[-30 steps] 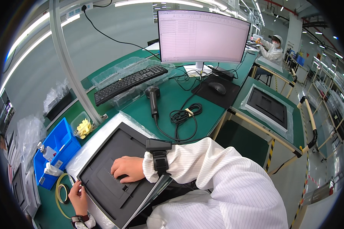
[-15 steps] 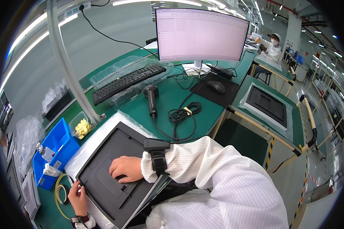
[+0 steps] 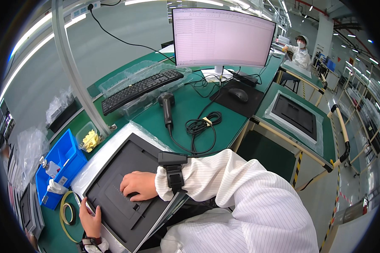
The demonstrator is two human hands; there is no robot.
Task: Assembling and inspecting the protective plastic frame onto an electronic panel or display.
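Note:
A black panel with a raised rectangular middle and pale side edges lies tilted before me on clear plastic sheeting. My left hand grips the panel's near left edge, thumb apart from the fingers. A small pale and reddish spot shows between them, too small to name. Over the raised middle rests my right hand, palm down, fingers bent and thumb apart. A dark patch shows under its thumb; I cannot tell whether that is a part or shadow. My right wrist wears a black strapped device.
Beyond the panel are a handheld scanner with coiled cable, a keyboard, a monitor and a mouse. A blue bin and tape rolls lie left. Another panel rests on a right-hand cart; a person works far behind.
My left hand has shifted slightly up along the panel's edge, and its thumb has spread from the fingers. My right hand stays nearly in place on the panel.

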